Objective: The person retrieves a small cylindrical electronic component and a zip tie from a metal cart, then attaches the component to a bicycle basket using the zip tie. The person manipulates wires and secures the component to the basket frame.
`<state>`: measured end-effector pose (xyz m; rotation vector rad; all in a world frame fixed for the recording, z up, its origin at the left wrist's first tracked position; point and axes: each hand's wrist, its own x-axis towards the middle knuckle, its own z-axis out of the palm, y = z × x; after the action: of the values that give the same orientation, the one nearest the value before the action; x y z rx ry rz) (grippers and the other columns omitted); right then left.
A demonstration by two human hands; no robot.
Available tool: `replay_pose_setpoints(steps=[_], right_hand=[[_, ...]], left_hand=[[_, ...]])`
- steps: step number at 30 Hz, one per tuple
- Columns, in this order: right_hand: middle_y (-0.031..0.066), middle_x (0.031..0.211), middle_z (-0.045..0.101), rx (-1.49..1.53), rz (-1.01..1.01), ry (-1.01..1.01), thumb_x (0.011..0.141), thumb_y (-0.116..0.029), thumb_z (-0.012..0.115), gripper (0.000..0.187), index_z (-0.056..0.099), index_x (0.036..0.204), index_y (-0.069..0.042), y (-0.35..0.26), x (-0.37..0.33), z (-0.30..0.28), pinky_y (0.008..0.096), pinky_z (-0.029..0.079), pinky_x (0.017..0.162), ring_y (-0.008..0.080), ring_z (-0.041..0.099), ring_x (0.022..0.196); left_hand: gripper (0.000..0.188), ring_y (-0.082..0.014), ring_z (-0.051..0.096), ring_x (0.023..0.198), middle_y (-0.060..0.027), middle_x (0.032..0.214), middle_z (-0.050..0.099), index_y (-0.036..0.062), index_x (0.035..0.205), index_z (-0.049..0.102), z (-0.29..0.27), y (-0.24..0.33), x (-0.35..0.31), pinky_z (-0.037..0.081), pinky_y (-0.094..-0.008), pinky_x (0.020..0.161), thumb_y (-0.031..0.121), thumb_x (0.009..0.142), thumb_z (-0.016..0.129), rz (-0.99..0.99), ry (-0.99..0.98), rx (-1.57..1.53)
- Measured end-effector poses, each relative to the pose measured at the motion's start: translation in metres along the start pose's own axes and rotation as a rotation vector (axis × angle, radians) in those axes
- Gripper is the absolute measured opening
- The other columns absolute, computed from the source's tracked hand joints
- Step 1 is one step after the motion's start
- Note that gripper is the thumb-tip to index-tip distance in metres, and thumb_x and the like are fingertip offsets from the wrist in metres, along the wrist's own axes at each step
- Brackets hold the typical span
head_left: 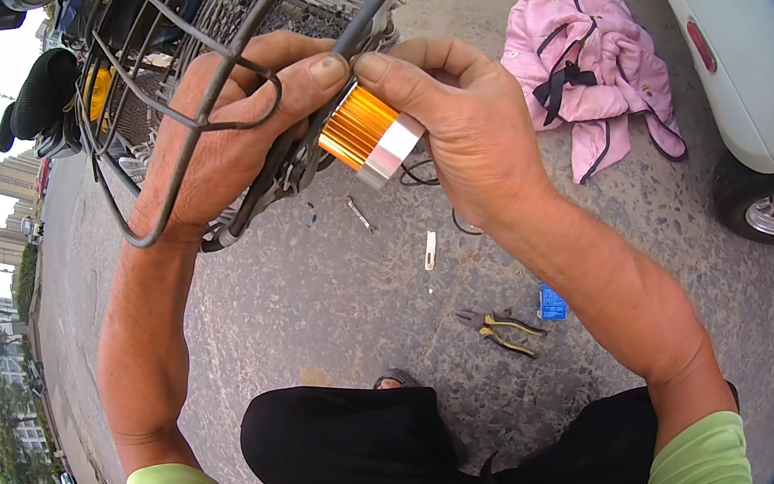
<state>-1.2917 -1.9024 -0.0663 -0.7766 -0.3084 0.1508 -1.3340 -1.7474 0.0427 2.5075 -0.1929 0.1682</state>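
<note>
A gold-finned metal cylinder (359, 128) with a smooth silver end, resembling a small spotlight, sits tilted beside a grey metal bar (370, 7). My right hand (479, 116) is closed at its upper edge, thumb pressed near the bar. My left hand (228, 130) reaches behind the bent wires of a black wire rack (181, 123). Its thumb tip nearly meets my right thumb, and its fingers are closed by the bar; what they pinch is hidden. A thin black cable (419, 174) hangs below the cylinder.
Yellow-handled pliers (504, 330), a blue packet (552, 303), a small white strip (430, 250) and a small wrench (359, 214) lie on the concrete. A pink quilted cover (587, 68) is heaped at right, near a white vehicle (744, 33). My black-clad knees are below.
</note>
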Motion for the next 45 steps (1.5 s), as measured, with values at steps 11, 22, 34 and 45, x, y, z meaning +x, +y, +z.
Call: replay_pose_setpoints(steps=[11, 22, 34, 45], right_hand=[[0.0089, 0.081, 0.069, -0.194, -0.094, 0.019, 0.081, -0.016, 0.080, 0.030, 0.064, 0.095, 0.006, -0.008, 0.003, 0.006, 0.0217, 0.051, 0.065, 0.0094, 0.064, 0.076], [0.0189, 0.123, 0.054, 0.030, -0.165, -0.182, 0.082, -0.004, 0.074, 0.062, 0.042, 0.133, 0.013, 0.010, -0.025, 0.001, 0.0312, 0.056, 0.090, 0.0213, 0.060, 0.111], [0.0215, 0.119, 0.053, -0.262, -0.254, -0.181, 0.075, -0.017, 0.081, 0.077, 0.038, 0.134, 0.008, 0.028, -0.014, -0.016, 0.0379, 0.053, 0.094, 0.0264, 0.058, 0.114], [0.0161, 0.114, 0.061, -0.279, -0.085, -0.163, 0.076, -0.013, 0.082, 0.069, 0.045, 0.131, 0.007, 0.015, -0.021, -0.015, 0.0349, 0.054, 0.095, 0.0218, 0.064, 0.107]], left_hand=[[0.042, -0.0138, 0.062, 0.081, -0.0068, 0.087, 0.066, -0.0003, 0.112, 0.069, 0.000, -0.001, 0.002, 0.051, -0.0273, 0.074, 0.037, 0.093, 0.065, -0.002, -0.022, -0.080], [0.041, -0.0078, 0.054, 0.072, -0.0017, 0.080, 0.061, -0.0009, 0.115, 0.068, 0.004, 0.001, 0.001, 0.044, -0.0219, 0.064, 0.034, 0.094, 0.063, -0.023, -0.020, -0.124], [0.046, -0.0077, 0.056, 0.068, -0.0042, 0.076, 0.065, 0.0023, 0.109, 0.070, 0.006, -0.003, 0.003, 0.046, -0.0224, 0.062, 0.044, 0.095, 0.060, 0.043, -0.004, -0.031], [0.047, -0.0077, 0.054, 0.065, -0.0027, 0.073, 0.061, 0.0024, 0.107, 0.071, 0.006, -0.003, 0.002, 0.044, -0.0231, 0.059, 0.047, 0.094, 0.060, 0.042, 0.020, -0.008]])
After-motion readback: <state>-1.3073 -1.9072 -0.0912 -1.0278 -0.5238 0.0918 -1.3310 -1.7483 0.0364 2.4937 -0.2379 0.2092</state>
